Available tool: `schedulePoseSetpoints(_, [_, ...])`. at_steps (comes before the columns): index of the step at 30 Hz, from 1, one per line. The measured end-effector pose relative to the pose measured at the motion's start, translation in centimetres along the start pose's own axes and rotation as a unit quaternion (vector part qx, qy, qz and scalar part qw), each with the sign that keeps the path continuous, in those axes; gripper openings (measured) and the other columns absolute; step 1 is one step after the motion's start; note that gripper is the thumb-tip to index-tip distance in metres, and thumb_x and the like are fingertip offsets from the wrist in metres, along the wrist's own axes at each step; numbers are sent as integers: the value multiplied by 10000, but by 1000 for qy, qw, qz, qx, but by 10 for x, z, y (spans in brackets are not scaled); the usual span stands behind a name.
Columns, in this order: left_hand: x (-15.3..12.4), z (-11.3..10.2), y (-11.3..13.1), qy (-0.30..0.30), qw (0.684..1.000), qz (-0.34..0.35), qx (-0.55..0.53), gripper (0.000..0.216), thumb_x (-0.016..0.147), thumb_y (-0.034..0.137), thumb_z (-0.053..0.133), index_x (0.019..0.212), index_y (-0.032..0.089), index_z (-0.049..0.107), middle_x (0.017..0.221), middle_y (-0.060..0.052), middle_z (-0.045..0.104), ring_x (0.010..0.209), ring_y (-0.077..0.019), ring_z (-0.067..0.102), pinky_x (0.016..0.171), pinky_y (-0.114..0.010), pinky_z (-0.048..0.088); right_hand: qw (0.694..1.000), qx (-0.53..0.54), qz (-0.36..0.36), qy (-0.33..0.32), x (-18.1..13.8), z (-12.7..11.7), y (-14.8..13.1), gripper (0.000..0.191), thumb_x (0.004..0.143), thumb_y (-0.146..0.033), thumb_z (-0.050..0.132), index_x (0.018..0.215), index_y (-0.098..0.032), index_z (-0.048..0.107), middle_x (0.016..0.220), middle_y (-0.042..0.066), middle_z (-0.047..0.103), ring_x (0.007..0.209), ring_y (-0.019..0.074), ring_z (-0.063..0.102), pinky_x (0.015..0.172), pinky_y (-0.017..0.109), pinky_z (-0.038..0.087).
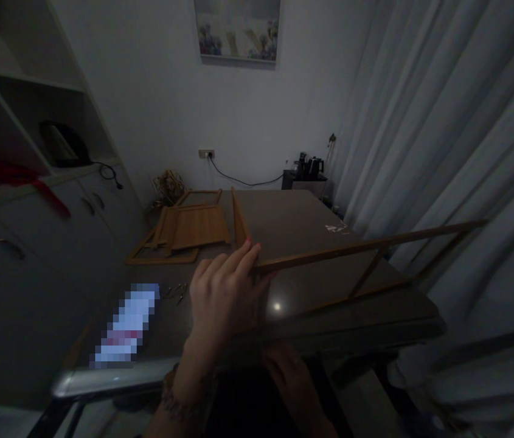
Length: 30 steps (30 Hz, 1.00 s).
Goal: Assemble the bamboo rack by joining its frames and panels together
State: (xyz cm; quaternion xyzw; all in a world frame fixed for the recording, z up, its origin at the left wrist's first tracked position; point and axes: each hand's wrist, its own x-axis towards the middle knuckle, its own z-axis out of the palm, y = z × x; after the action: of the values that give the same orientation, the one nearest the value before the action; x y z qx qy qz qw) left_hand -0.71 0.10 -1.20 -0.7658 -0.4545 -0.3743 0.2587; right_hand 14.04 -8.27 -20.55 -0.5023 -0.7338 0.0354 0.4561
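Observation:
My left hand (222,289) is closed over the near corner of a long wooden frame (320,255), where it meets a narrow upright wooden board (239,222). The frame stands on its edge and reaches out to the right, with crossbars between its two rails. Lower down, at the table's front edge, my right hand (291,374) is in shadow with its fingers curled. What it holds, if anything, is hidden. Left of my left hand lie several small screws (177,292) on the dark table (279,210).
Slatted wooden panels and frames (197,228) are stacked at the back left. A lit phone (126,325) lies near the front left edge. White scraps (336,229) are on the right side. Cabinets (47,237) flank the left, a curtain (448,134) the right.

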Motion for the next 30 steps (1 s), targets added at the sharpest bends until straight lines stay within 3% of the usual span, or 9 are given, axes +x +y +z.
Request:
schedulePoseSetpoints(3, [0,-1,1,-7,1000,-2,0,445,834,504,598,1181,228,628,1166,0,701,810,-210,679,666,-382,432,999,-33,-18,21,1,1,3,330,1009,-391,361,915,-228,632,828,38,712,771,187,675,710,293,556])
schedulePoseSetpoints(8, [0,-1,1,6,1000,2,5,428,843,503,587,1163,223,640,1151,-7,707,783,-205,677,667,-381,427,997,-70,-10,-44,-1,9,3,346,1002,-302,390,742,-235,608,724,22,672,702,207,647,719,360,547])
schedulePoseSetpoints(13, [-1,0,0,2,1000,5,5,444,838,507,592,1186,233,629,1167,-5,700,806,-210,677,668,-380,421,994,41,101,-23,-12,21,5,147,957,-240,487,978,-256,632,933,31,703,850,195,681,767,311,565])
schedulePoseSetpoints(15, [-1,0,-1,6,1000,8,4,430,844,497,589,1178,228,634,1173,-8,697,794,-208,677,666,-379,420,987,89,135,-7,-15,23,6,173,937,-237,520,1088,-248,605,990,42,708,880,186,693,770,283,573])
schedulePoseSetpoints(19, [0,0,-1,15,1000,13,1,407,856,494,573,1153,225,646,1157,-12,704,770,-204,677,661,-373,421,986,111,124,-3,-14,22,7,216,942,-227,495,1111,-243,629,1016,53,726,920,186,702,815,283,569])
schedulePoseSetpoints(23, [0,-1,-1,10,1000,11,-4,417,855,491,576,1167,221,636,1150,-26,707,781,-215,678,664,-377,423,987,121,99,-45,-9,19,2,262,963,-275,468,1134,-236,662,1046,67,744,943,207,714,842,316,570])
schedulePoseSetpoints(30, [1,-3,1,7,1000,6,-10,399,846,465,597,1160,223,640,1152,-38,704,762,-222,680,644,-384,426,964,169,155,-134,0,14,-7,207,942,-326,548,998,-281,743,940,8,776,843,197,743,788,268,586])
